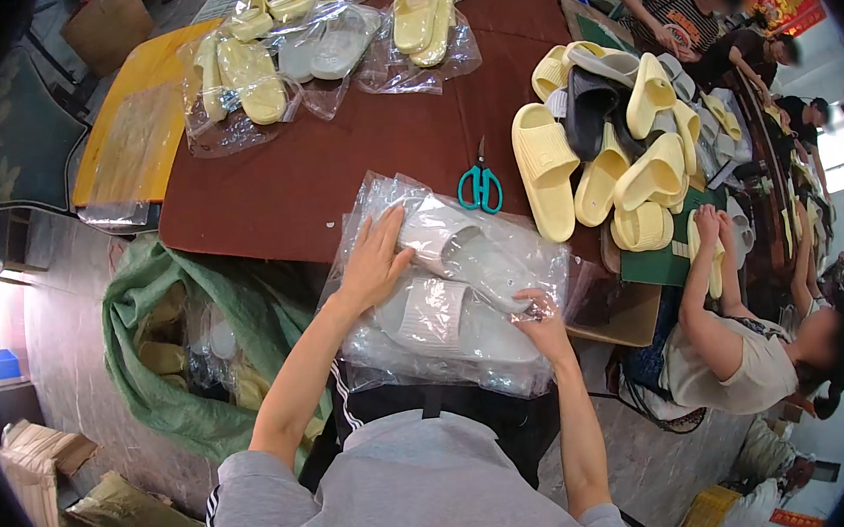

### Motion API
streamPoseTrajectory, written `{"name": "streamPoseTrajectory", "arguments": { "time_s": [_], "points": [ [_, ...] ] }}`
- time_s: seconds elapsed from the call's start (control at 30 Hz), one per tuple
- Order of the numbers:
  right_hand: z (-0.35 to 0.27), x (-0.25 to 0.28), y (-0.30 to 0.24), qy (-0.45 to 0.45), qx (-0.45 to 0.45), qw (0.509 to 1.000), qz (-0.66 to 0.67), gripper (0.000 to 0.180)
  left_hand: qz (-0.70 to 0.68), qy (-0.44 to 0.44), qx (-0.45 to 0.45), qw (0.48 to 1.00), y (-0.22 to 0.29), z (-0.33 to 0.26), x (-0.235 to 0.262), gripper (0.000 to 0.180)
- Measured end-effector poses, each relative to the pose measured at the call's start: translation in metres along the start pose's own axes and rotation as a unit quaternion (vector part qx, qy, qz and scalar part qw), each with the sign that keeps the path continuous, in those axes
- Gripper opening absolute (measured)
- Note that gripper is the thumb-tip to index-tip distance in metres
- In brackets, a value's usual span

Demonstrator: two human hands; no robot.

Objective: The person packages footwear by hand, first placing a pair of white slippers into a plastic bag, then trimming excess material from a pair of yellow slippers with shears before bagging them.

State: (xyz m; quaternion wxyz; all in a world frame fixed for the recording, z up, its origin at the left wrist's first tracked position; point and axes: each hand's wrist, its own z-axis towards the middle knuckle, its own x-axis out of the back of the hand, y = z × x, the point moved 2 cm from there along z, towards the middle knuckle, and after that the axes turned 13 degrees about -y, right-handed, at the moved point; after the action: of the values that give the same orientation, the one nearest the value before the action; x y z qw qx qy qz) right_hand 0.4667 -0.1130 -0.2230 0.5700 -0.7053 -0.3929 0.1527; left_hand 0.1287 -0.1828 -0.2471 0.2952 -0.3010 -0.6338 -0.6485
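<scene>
A pair of pale grey slide slippers lies on a stack of clear plastic bags (374, 346) at the near table edge, in front of my body. My left hand (374, 261) rests flat, fingers stretched, over the toe end of the upper slipper (487, 266) and the bag. At the heel end my right hand (545, 327) has its fingers curled closed on that slipper's edge. The lower slipper (437, 317) lies alongside, toe to the left. Whether this pair is inside the top bag or on it is hard to tell through the glare.
Teal-handled scissors (480, 188) lie just beyond the bags. A pile of yellow, grey and black slippers (546, 167) stands right; bagged pairs (256, 82) lie at the far side. A green sack (137, 329) of slippers sits left on the floor. A co-worker (731, 357) works at right.
</scene>
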Motion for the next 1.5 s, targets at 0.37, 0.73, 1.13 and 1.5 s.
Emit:
{"name": "streamPoseTrajectory", "arguments": {
  "time_s": [0.37,0.73,1.13,1.5],
  "points": [
    [-0.083,0.061,-0.026,0.058,0.011,0.998,-0.002,0.04,0.204,0.011,0.011,0.979,0.005,-0.002,-0.013,0.07],
    [-0.257,0.147,0.025,0.409,0.065,0.907,0.081,0.041,0.184,-0.031,0.024,0.982,0.008,0.0,-0.012,0.072],
    [0.029,0.254,-0.109,0.539,0.25,0.803,0.032,0.047,0.215,-0.041,0.052,0.974,0.021,-0.006,-0.025,0.072],
    [0.094,0.082,-0.166,0.206,0.118,0.948,-0.211,0.047,0.22,-0.05,0.116,0.967,0.021,-0.016,-0.011,0.071]
  ]
}}
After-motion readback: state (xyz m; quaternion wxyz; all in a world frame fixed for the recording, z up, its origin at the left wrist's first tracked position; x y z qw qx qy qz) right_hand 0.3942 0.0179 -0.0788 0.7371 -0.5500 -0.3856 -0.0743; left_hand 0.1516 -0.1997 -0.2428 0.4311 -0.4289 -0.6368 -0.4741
